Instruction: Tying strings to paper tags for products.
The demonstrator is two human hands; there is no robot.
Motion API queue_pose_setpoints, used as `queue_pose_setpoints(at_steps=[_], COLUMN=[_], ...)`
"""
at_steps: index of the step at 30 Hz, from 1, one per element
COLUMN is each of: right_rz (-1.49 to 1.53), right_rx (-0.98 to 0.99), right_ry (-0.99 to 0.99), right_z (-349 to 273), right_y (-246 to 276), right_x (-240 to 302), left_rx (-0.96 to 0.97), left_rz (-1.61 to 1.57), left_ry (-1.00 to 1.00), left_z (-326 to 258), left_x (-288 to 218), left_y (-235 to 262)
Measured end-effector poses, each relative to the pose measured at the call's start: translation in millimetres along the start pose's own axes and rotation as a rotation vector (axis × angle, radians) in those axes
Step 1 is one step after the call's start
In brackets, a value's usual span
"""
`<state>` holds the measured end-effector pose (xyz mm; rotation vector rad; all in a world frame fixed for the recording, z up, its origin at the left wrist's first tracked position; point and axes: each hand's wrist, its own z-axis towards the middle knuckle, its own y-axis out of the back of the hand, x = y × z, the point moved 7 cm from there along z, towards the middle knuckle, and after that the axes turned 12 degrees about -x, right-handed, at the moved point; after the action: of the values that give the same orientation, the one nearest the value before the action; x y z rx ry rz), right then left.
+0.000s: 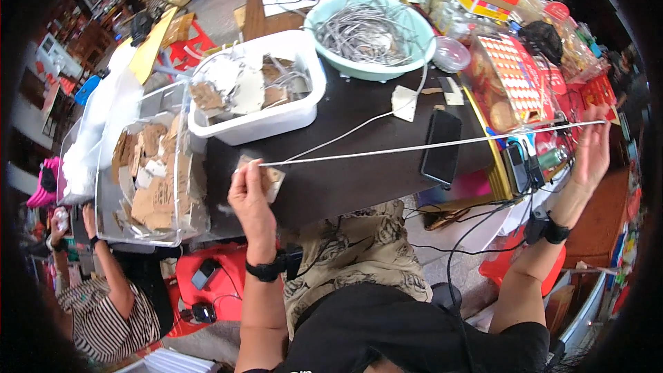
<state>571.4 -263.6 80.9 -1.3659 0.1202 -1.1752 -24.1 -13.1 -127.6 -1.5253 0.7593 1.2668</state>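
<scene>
White cord [387, 150] runs taut above the dark table [324, 197], left hand [253, 197] pinching it beside a small card [276, 181], right hand [589, 152] fingers extended, hold unclear; likely light, limp when slack, best pinched at the taut stretch's ends.

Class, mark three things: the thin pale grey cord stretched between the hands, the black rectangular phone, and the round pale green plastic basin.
Pale grey cord [387, 150]: head view, middle of the taut stretch.
Black phone [441, 159]: head view, lower half of its screen.
Pale green basin [369, 72]: head view, front outer wall.
</scene>
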Motion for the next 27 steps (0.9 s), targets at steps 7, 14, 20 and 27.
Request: queue_pose_setpoints(at_steps=[7, 14, 20, 27], right_rz=[0.065, -0.702, -0.792, -0.856], right_rx=[0.065, 0.210, 0.185, 0.250], right_ry=[-0.261, -0.598, -0.369, -0.377], right_z=[-31.4, -151.5, -163.1, -172.8], right_y=[-67.1, -109.7, -108.3, -117.4], right_x=[-69.9, -298.9, -355.3, -367.0], left_rx=[0.199, 0.333, 0.288, 0.393], left_rz=[0.069, 0.001, -0.200, -0.041], left_ry=[-0.006, 0.075, 0.354, 0.328], left_z=[-30.1, -61.3, -78.5, -85.7], left_x=[-17.0, -23.5, -10.5, -7.3], left_y=[-25.2, -48.1, -56.6, -59.6])
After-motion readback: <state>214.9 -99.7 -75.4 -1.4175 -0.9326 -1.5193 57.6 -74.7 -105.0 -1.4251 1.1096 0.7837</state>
